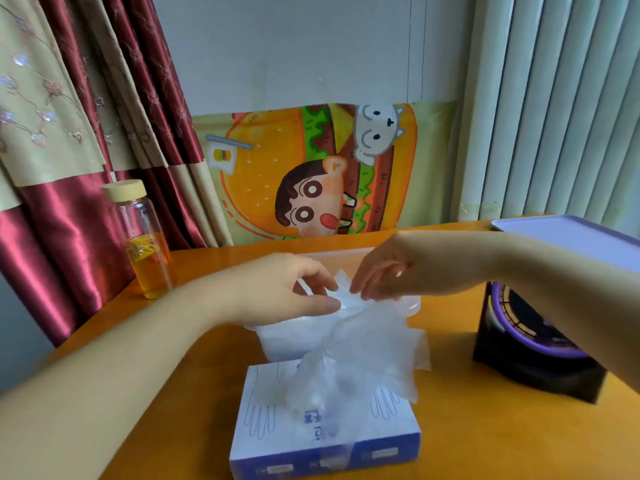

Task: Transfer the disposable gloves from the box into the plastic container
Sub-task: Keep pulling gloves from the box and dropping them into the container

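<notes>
1. An orange table (485,427) stands against a pale wall, with red curtains (69,220) at the far left, a cartoon cloth (311,174) hanging along the far edge and blinds (554,98) at the far right.
2. The box (263,410) lies nearest me with its slot facing up, so I can draw each glove straight out of the top and away from me.
3. The container (277,341) sits just beyond the box with its top open, which keeps the carry short. A pale heap of gloves already lies in it.
4. The purple-edged lid (571,237) at the far right is, I judge, the container's, set aside so the opening stays free.
5. My left hand (287,289) pinches the top edge of a glove (363,358) between thumb and forefinger, above the container.
6. My right hand (391,271), fingers curled, pinches the same edge just to the right. I use both hands because the film is thin and limp, and holding it at two points spreads it.
7. The glove hangs from my fingers down over the container's near wall to the box's slot. Its lower end seems not yet free. The film is too clear for me to tell whether a second glove trails behind it.
8. The bottle (145,244) at the left and the dark case (536,351) at the right stand well apart from the work.
9. I judge the next move calls for a little more lift to clear the slot, then a drop onto the heap.
</notes>
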The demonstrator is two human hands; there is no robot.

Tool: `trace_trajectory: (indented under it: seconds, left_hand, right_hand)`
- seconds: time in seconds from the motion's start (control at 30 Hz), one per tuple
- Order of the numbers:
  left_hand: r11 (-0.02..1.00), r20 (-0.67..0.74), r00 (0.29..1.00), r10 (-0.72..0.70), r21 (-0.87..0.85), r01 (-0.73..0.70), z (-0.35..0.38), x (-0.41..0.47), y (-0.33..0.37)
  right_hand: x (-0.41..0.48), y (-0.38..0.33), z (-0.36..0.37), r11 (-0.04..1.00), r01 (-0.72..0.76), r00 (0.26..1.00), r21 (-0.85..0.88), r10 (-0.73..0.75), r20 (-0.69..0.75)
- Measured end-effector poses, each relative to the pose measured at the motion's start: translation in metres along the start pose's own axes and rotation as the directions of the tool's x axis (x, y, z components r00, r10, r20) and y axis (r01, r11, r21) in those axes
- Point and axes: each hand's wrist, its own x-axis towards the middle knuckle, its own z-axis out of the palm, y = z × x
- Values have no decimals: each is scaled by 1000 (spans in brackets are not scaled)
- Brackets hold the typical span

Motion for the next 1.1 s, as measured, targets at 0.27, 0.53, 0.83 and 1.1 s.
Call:
trace_trajectory:
  seconds: [0.27,0.53,0.83,1.1]
  left_hand:
    - [980,-92,991,94,184,-76,33,-4,12]
    - [964,-243,970,22,-253,-85,12,-22,12]
    - [744,-360,921,-152,-655,-133,1,-27,2]
    - [417,-509,793,-334,-834,-360,-17,-30,-10]
  right_hand:
    - [-24,-9,9,964,-162,987,-213,152,-59]
    - [-10,-13,50,958,-180,983,-222,182,-12]
    - [-4,-12,70,954,-209,974,-215,223,39]
    - [9,-8,95,929,-106,978,-356,163,133]
